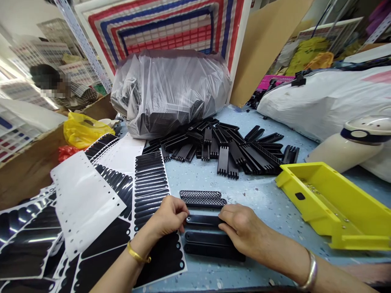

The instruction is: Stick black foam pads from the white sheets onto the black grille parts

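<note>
A narrow glossy black strip (202, 221) with a rounded, holed left end lies between my hands. My left hand (171, 213) is closed, thumb and forefinger pinched at that left end. My right hand (244, 228) has its fingers closed on the right end. Whether the strip rests on a plastic piece beneath is unclear. Just beyond lie two textured black plastic pieces (203, 202). Nearer me are two smooth black pieces (207, 239), their right ends partly covered by my right hand. A sheet of black stickers (151, 183) reaches under my left forearm.
Black plastic parts (229, 150) are heaped behind, before a bulging plastic bag (174, 89). At right stands a yellow bin (351, 240) with small metal bits. White-backed sheets (85, 199) overlap at left. A person (73, 95) is in the left background.
</note>
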`<state>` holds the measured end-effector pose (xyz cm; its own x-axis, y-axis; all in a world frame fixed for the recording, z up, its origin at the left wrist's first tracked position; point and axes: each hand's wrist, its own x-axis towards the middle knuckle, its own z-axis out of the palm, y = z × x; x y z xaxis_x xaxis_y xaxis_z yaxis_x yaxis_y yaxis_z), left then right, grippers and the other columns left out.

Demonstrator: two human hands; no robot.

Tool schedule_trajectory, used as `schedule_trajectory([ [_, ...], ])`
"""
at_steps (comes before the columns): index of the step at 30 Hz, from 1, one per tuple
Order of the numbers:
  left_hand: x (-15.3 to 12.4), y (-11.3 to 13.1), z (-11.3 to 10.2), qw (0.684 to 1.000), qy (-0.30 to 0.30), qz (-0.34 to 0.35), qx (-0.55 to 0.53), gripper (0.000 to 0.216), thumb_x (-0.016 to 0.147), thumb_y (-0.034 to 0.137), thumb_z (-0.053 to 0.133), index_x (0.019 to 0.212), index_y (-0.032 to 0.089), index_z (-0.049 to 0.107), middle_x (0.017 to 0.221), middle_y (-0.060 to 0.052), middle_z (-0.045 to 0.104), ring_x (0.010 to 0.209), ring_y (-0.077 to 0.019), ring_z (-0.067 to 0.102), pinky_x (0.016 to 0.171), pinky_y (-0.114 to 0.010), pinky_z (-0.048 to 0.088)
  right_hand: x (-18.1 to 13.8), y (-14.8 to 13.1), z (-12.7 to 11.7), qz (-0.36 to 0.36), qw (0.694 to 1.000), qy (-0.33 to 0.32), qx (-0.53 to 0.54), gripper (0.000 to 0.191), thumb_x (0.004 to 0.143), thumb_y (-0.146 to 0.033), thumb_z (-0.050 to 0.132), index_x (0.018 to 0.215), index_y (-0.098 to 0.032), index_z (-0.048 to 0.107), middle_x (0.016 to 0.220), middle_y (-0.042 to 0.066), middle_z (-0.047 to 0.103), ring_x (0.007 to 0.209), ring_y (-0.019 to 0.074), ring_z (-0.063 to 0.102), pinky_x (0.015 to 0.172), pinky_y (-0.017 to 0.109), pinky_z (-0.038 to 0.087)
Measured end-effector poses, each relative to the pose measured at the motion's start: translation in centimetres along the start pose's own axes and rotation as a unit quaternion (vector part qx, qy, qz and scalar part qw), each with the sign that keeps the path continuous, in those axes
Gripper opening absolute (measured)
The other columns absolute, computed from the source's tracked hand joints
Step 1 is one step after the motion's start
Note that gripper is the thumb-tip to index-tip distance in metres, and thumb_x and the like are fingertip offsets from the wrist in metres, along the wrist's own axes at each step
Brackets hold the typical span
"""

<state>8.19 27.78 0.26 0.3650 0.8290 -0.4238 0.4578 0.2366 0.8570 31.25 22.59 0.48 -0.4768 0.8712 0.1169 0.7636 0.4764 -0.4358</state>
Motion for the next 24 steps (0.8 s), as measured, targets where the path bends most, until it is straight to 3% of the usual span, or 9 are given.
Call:
schedule_trajectory([
  [6,-0.3,0.7,-0.2,0.998,-0.003,0.029,0.054,0.018,0.062,0.001,0.052,0.056,0.017,0.058,0.040,0.008,0.049,0.040,-0.0112,0.058,0.038,-0.017,0.034,0.0,0.0,0.0,-0.004,1.000,0.007,-0.008,0.018,0.081,-0.003,0.056,0.072,-0.015,0.066,0.075,0.008,0.065,0.071,0.0245,0.063,0.067,0.035,0.048],
  [12,0.5,-0.3,-0.2,1.000,-0.023,0.006,0.016,0.012,0.068,0.009,0.055,0.060,0.018,0.056,0.040,0.007,0.050,0.036,-0.0124,0.059,0.032,-0.016,0.032,0.1,-0.3,-0.2,0.004,1.000,-0.004,-0.011,0.017,0.081,-0.003,0.056,0.072,-0.013,0.066,0.075,0.008,0.065,0.070,0.0227,0.063,0.067,0.033,0.049],
  [15,0.5,-0.7,-0.4,1.000,-0.022,0.002,-0.011,0.007,0.072,0.015,0.056,0.068,0.015,0.061,0.046,0.005,0.056,0.038,-0.0120,0.061,0.034,-0.016,0.036,0.1,-0.2,-0.3,0.015,1.000,-0.006,-0.006,0.015,0.081,-0.004,0.057,0.073,-0.014,0.067,0.076,0.008,0.066,0.071,0.0224,0.064,0.067,0.032,0.050],
  [19,-0.3,-0.9,-0.5,0.999,-0.004,0.037,-0.013,0.021,0.080,0.026,0.057,0.083,0.011,0.070,0.052,0.003,0.058,0.037,-0.0091,0.057,0.036,-0.016,0.037,0.2,-0.3,-0.6,0.027,0.999,-0.021,0.010,0.014,0.083,-0.007,0.059,0.077,-0.015,0.069,0.080,0.008,0.069,0.074,0.0215,0.066,0.070,0.032,0.052],
  [24,-0.6,-1.3,0.1,0.997,0.014,0.067,0.021,0.023,0.075,0.028,0.063,0.082,0.010,0.076,0.057,0.000,0.063,0.038,-0.0090,0.054,0.039,-0.019,0.039,0.3,0.1,-1.0,0.036,0.998,-0.029,0.047,0.014,0.084,-0.009,0.061,0.080,-0.015,0.073,0.083,0.007,0.071,0.076,0.0192,0.066,0.071,0.030,0.053],
])
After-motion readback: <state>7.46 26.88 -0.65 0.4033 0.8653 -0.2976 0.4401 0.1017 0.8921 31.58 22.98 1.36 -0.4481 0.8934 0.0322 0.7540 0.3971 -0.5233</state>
